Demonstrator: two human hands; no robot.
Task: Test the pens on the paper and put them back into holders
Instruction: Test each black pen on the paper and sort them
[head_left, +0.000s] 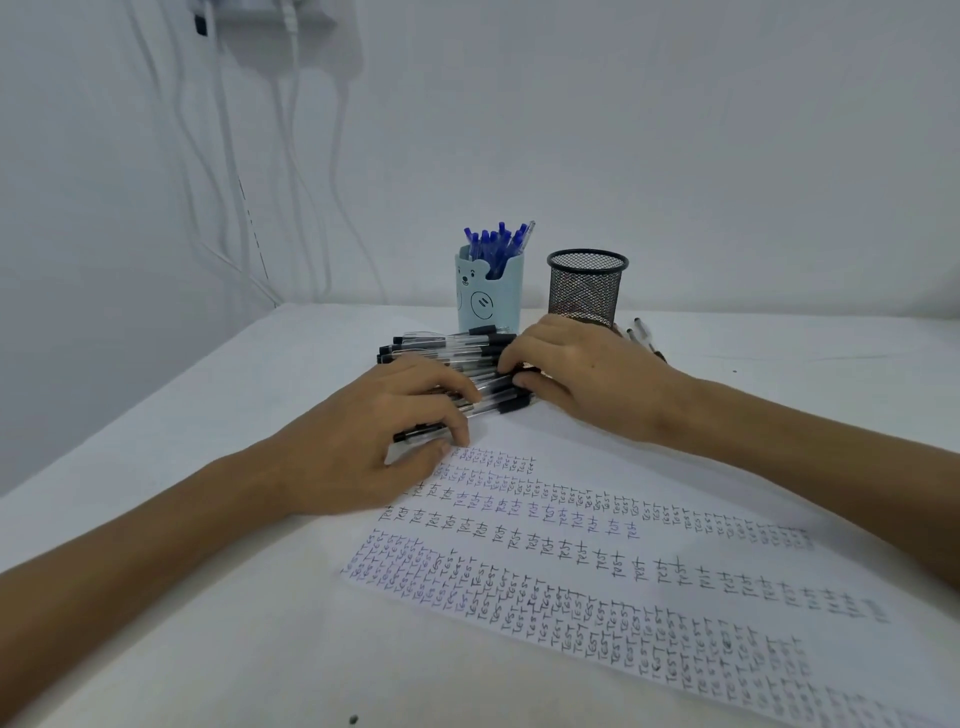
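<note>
A pile of clear pens with black caps (447, 349) lies on the white table in front of two holders. My left hand (374, 447) lies over the near side of the pile, fingers curled round several pens. My right hand (576, 374) grips the pile's right end, thumb under and fingers over the capped ends. The light blue bear holder (488, 299) stands behind the pile, filled with blue-capped pens (496, 241). Right of it stands the black mesh holder (587, 286), which looks empty. The paper (623, 582), covered in rows of "test" writing, lies in front of my hands.
Two or three more black pens (641, 332) lie on the table behind my right wrist. White cables (291, 156) hang down the wall at the back left. A small dark speck (354, 719) sits near the table's front edge.
</note>
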